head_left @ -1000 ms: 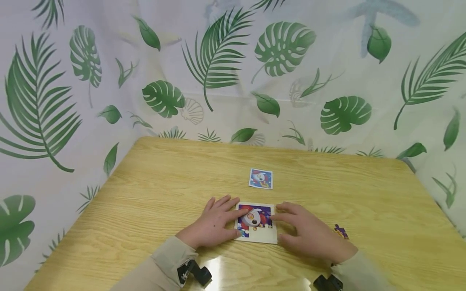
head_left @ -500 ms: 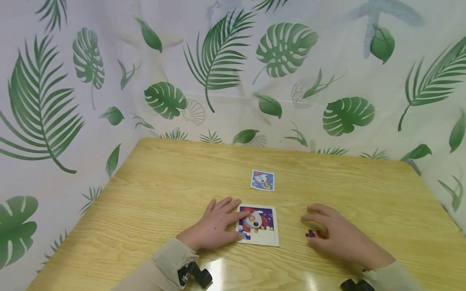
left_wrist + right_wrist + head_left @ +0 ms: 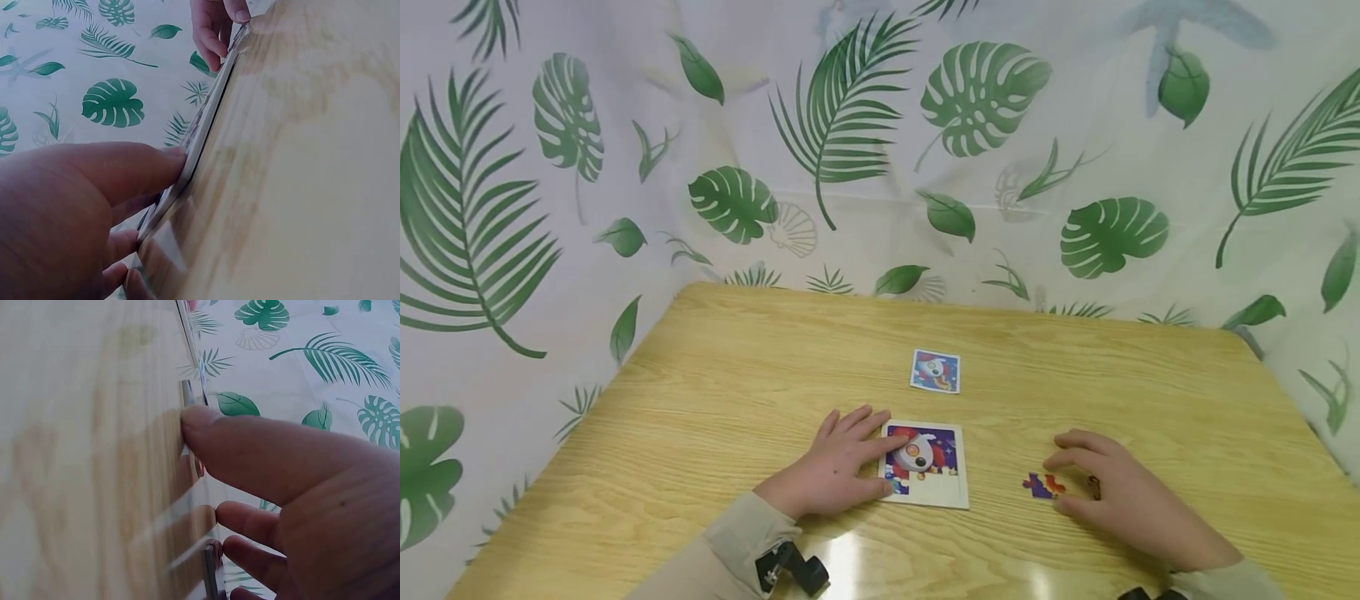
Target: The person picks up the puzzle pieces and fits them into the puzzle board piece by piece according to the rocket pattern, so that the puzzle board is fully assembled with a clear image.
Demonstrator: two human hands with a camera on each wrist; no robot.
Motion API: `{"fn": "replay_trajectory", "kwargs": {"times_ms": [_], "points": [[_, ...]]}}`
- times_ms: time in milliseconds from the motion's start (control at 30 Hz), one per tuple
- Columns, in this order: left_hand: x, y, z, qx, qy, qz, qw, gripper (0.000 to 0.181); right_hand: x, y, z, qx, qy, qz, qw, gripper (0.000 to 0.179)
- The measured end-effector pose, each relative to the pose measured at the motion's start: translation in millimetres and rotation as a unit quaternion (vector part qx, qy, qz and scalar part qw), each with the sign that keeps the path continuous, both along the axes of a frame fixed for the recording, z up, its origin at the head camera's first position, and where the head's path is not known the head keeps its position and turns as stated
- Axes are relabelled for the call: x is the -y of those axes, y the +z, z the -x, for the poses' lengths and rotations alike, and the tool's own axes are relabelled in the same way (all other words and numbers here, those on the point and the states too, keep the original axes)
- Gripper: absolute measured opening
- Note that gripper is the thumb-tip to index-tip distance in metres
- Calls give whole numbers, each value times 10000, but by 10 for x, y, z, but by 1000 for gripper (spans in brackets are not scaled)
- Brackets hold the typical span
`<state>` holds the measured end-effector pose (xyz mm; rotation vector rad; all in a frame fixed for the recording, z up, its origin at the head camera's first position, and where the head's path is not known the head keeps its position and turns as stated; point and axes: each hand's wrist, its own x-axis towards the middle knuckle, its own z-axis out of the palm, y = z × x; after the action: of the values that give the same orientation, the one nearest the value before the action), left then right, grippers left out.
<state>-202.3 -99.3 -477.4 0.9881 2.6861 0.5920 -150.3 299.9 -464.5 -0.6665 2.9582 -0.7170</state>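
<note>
In the head view, a square puzzle board (image 3: 946, 493) with a pale frame lies on the table, partly filled with a red, white and purple picture. My left hand (image 3: 833, 467) rests at its left side, index finger over the picture and thumb on the lower left edge. To the right, my right hand (image 3: 1123, 496) is spread low over the table. A purple and orange puzzle piece (image 3: 1037, 486) lies beside its thumb and index finger. Another small piece (image 3: 1094, 486) shows partly under the palm. In the right wrist view, the thumb touches or nearly touches a piece (image 3: 187, 392).
A small picture card (image 3: 936, 372) with a similar design lies behind the board. The wooden table (image 3: 760, 358) meets a leaf-printed cloth (image 3: 865, 233) at its back and left edges.
My right hand has left the board's right edge and moved right to the loose pieces, uncovering the purple and orange puzzle piece. My left hand stays on the board.
</note>
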Motion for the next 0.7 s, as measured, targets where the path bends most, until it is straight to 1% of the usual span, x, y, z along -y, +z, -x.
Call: {"fn": "replay_trajectory", "kwargs": {"times_ms": [233,433,600,700], "points": [[31,12,-9,-24,-4,-4,10000,66,35,0,11,89,-92,31,9999,28],[28,31,-14,49,-13,-41,10000,66,34,-5,9,164,-125,104,9997,26],[20,22,-5,13,-39,-84,10000,65,40,-18,6,66,-158,70,9998,23],[12,16,-2,22,-42,-72,10000,65,52,-13,2,-45,-110,56,9999,21]]}}
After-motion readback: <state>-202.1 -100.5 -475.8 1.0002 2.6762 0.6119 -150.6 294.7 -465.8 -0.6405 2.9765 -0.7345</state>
